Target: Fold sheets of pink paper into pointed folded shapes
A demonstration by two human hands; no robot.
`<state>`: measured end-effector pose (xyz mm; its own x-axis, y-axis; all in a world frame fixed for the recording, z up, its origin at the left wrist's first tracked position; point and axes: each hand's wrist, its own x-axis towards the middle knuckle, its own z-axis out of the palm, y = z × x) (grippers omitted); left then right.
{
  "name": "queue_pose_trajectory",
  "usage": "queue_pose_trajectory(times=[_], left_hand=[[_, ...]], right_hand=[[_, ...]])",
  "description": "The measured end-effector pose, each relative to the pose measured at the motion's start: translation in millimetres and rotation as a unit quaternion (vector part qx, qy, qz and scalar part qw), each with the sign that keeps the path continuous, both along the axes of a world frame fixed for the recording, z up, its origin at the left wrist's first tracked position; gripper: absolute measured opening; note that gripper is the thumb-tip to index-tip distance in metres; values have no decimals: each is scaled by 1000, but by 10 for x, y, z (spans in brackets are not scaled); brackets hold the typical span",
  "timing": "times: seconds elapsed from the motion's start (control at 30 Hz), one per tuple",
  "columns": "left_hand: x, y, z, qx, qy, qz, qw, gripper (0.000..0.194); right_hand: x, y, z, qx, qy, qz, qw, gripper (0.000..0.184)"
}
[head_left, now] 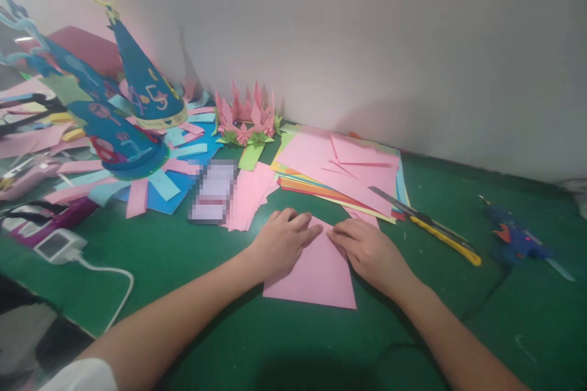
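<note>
A pink sheet of paper lies on the green table between my hands, its lower edge towards me. My left hand rests on its upper left part, fingers bent, with the index finger and thumb pressed at the top edge. My right hand grips the upper right edge, fingers close together and fingertips near those of the left. The palms hide part of the sheet's sides. Just beyond the hands lies a stack of coloured paper, pink uppermost. A yellow-handled utility knife has its blade end on the stack.
To the right lies a blue glue gun. A blurred phone and pink paper pieces are left of the stack. A pink paper crown stands behind. Blue cone hats, paper strips and a white charger with cable fill the left.
</note>
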<state>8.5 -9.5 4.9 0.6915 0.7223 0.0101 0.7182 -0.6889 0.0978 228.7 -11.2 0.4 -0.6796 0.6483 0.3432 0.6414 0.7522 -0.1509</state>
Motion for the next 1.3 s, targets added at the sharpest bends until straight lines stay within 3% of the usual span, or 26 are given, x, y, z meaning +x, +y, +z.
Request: queue_pose_trajectory(times=[0.2, 0.37, 0.67, 0.93, 1.13, 1.2, 1.3], left_hand=[[14, -5, 29, -3, 3, -1, 1000, 46], [20, -14, 34, -3, 3, 1, 1000, 45], [15, -7, -9, 1, 5, 3, 1000, 48], [17, -15, -12, 8, -5, 7, 1000, 43], [4, -18, -35, 3, -12, 10, 1000, 46], [2, -23, -31, 5, -17, 13, 1000, 46], [4, -34, -34, 6, -27, 16, 999, 46]], right_hand=[[-43, 12, -94, 33, -3, 4, 999, 30], [-52, 27, -162, -5, -37, -2, 999, 32], [-53, 19, -110, 3, -25, 6, 1000, 33], [118, -22, -6, 71, -13, -35, 997, 32], [56, -27, -2, 26, 109, -114, 987, 23], [13, -19, -35, 0, 114, -127, 985, 17], [-35, -7, -89, -55, 106, -132, 984, 23]])
